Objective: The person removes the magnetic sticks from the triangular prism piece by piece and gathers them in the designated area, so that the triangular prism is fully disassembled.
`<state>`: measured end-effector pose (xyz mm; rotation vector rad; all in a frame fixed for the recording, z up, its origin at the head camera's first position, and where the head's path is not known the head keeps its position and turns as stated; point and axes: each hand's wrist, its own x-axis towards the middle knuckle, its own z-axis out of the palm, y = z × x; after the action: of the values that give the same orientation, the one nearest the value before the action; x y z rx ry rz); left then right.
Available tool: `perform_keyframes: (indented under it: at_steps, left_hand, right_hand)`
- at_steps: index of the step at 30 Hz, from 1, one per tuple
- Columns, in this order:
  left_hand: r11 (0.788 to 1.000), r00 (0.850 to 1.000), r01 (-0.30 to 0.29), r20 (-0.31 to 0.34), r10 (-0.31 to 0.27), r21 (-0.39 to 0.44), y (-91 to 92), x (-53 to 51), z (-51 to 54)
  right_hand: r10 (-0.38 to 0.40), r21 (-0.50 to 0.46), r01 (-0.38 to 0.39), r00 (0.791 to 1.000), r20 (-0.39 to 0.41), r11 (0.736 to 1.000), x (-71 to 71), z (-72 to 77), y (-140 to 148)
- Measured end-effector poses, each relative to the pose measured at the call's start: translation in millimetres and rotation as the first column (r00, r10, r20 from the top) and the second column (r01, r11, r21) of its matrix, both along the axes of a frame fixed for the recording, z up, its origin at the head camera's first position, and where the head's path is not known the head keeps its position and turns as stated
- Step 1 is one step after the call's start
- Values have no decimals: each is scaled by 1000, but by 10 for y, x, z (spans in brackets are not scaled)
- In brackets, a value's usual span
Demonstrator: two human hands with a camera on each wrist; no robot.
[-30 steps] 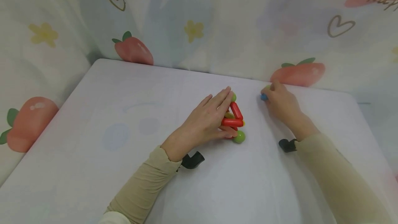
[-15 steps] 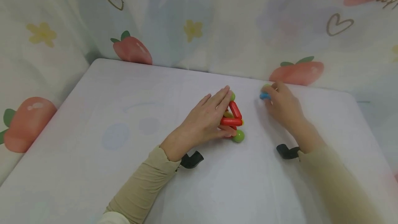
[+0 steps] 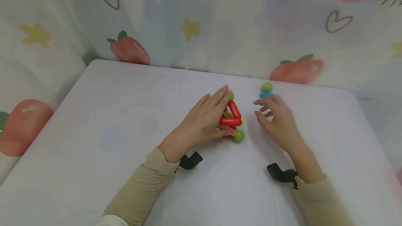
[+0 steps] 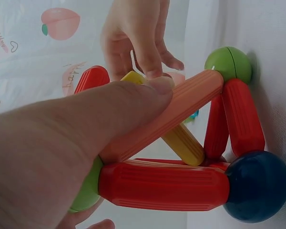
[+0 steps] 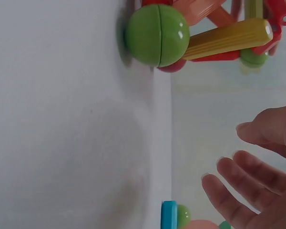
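The right hand (image 3: 277,123) has just let go of the blue rod (image 3: 266,95) and green ball (image 3: 267,87) by the far edge of the surface (image 3: 226,184), and has drawn back from them towards the near edge. Half a second ago its fingers were still at the blue rod; now thumb and fingertips stand apart with nothing between them, and the right wrist view shows a gap between the fingers and the rod. The pair lies unheld, left of the far right corner, so that hand looks free for other work.

The left hand (image 3: 201,119) has kept its hold on the rod-and-ball frame (image 3: 231,121), which stands right of the surface's middle, nearer the near edge than the loose pair is. In the left wrist view its thumb lies over an orange rod (image 4: 190,98), beside red rods (image 4: 164,186) and a dark blue ball (image 4: 259,186). A yellow rod (image 4: 183,145) slants through the frame; whether both its ends are joined, I cannot tell.
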<state>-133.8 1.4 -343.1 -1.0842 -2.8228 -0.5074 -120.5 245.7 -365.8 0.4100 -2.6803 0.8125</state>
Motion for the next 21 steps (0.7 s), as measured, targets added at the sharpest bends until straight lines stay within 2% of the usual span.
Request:
perform_keyframes:
  at_steps: [5, 11, 16, 21]
  left_hand:
    - [1000, 1000, -10, 9, 11, -6, -7, 8, 12]
    - [1000, 1000, -4, 5, 4, 5, -9, 6, 7]
    - [1000, 1000, 4, -4, -4, 20, -4, 2, -12]
    - [999, 1000, 13, -17, -13, 34, -8, 2, -27]
  right_hand:
    - [60, -31, -60, 998, 21, 998, 74, 35, -72]
    - [95, -39, -95, 995, -7, 995, 161, 168, -131]
    - [161, -66, -167, 982, -94, 984, 277, 292, -252]
    - [234, -46, -246, 955, -181, 968, 338, 295, -397]
